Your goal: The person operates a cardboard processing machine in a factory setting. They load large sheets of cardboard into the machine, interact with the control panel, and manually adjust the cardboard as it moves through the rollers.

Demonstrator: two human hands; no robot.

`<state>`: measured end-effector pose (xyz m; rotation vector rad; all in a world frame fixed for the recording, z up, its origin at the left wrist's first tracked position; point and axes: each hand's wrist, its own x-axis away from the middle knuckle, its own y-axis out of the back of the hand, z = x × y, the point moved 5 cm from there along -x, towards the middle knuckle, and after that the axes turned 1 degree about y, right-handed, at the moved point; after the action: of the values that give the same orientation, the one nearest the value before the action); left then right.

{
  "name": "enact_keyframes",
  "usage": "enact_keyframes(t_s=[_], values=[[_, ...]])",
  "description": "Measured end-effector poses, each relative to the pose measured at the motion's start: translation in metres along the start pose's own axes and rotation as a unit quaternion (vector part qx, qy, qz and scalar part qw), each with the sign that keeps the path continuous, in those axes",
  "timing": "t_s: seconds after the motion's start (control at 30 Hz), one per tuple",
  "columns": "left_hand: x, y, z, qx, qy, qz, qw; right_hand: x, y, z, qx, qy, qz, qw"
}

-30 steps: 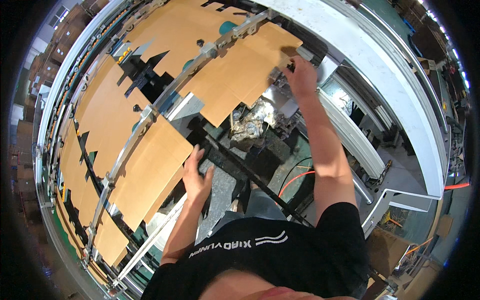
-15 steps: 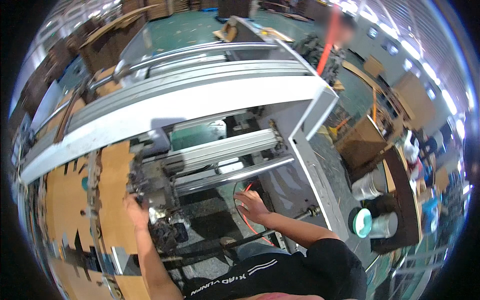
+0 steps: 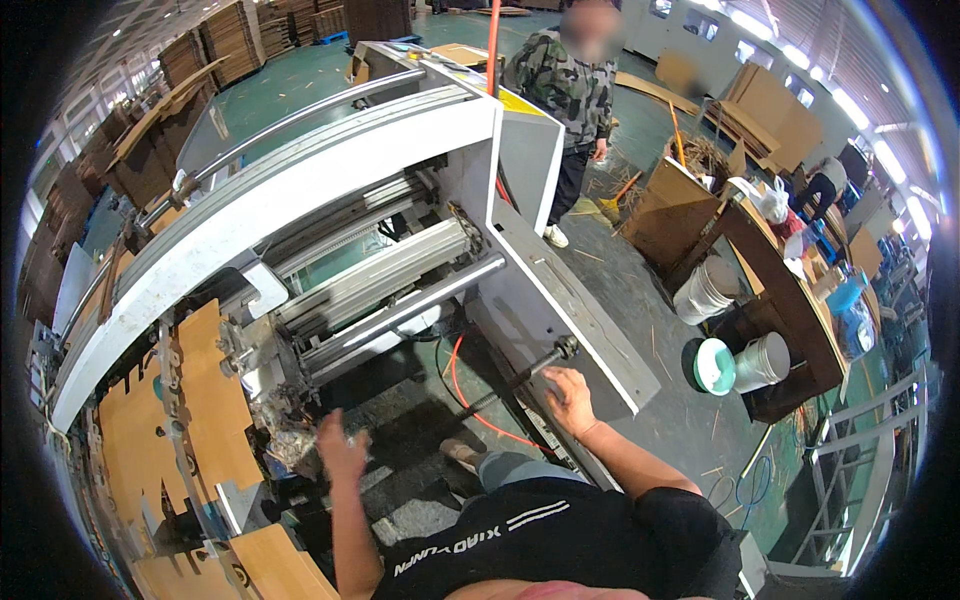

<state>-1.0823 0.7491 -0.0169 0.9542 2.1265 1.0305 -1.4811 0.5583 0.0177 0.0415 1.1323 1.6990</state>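
My left hand point(image 3: 342, 447) is in the air beside the greasy machine head point(image 3: 275, 385), a little apart from it. Its fingers look spread, slightly smeared, and hold nothing I can see. My right hand point(image 3: 570, 402) hovers just below the knobbed end of a dark bar point(image 3: 560, 348), fingers loosely apart and nothing in them. Whether its fingertips touch the bar I cannot tell. A polished steel shaft point(image 3: 410, 312) and a grey ribbed rail point(image 3: 390, 272) run from the machine head to the right side frame point(image 3: 570, 300). Brown cardboard sheets point(image 3: 215, 400) lie left of the head.
A white crossbeam point(image 3: 290, 210) spans the machine ahead. Below, a red hose point(image 3: 455, 375) curves over the floor. White buckets point(image 3: 705, 290) and a mint-green basin point(image 3: 714, 366) stand right, by a brown bench point(image 3: 800, 375). A person in a camouflage jacket point(image 3: 565, 90) stands beyond the frame.
My view has swung to the right. My left hand has left the machine head and drawn back toward me. My right hand has moved right, near the dark bar's end.
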Motion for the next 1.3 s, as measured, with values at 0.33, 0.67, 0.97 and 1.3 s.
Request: enact_keyframes(t_s=[0.33, 0.67, 0.97, 1.3], values=[[0.084, -0.137, -0.066, -0.212, 0.048, 0.260, 0.941, 0.043, 0.011, 0.002, -0.031, -0.016, 0.047, 0.998], [0.124, -0.112, -0.082, -0.077, -0.028, 0.193, 0.978, 0.039, 0.007, -0.023, -0.086, -0.015, 0.061, 0.994], [0.094, 0.022, -0.016, 0.051, 0.217, -0.244, 0.944, -0.009, -0.046, -0.084, -0.146, -0.002, 0.158, 0.977], [-0.036, 0.110, 0.071, -0.144, 0.172, -0.283, 0.933, -0.061, -0.048, -0.060, -0.143, -0.020, 0.142, 0.979]])
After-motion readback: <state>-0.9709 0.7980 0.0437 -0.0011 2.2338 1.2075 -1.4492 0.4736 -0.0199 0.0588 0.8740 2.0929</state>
